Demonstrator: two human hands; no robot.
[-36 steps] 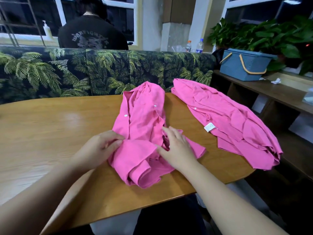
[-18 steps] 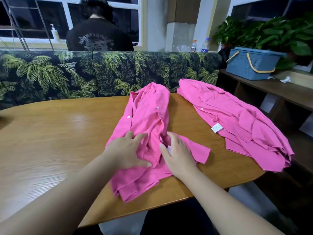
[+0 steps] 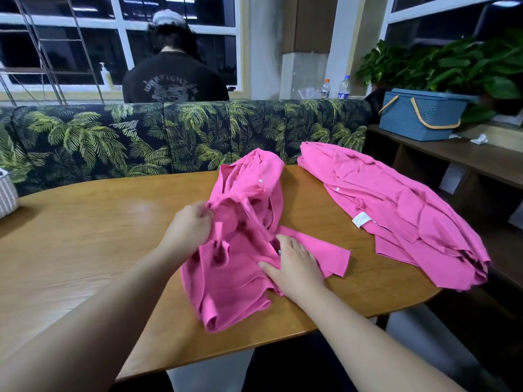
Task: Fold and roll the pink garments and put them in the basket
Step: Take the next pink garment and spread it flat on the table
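Note:
A crumpled pink shirt [image 3: 243,267] lies in the middle of the wooden table [image 3: 85,244]. My left hand [image 3: 189,227] grips a fold of its left side and lifts it, so the fabric bunches up. My right hand [image 3: 294,264] lies flat on the shirt's right part and presses it to the table. A second pink garment [image 3: 396,213] is spread at the table's right end, with a white label showing. The blue basket [image 3: 418,114] with tan handles stands on a shelf at the far right.
A palm-print bench back [image 3: 141,137] runs behind the table, and a person in a black shirt [image 3: 175,80] sits beyond it, facing away. Green plants [image 3: 458,63] rise behind the basket. A white woven container [image 3: 7,193] sits at the table's left edge.
My left hand went from lying flat on the shirt to gripping and lifting its left side. My right hand stayed pressing the right part. The view tilted up a little.

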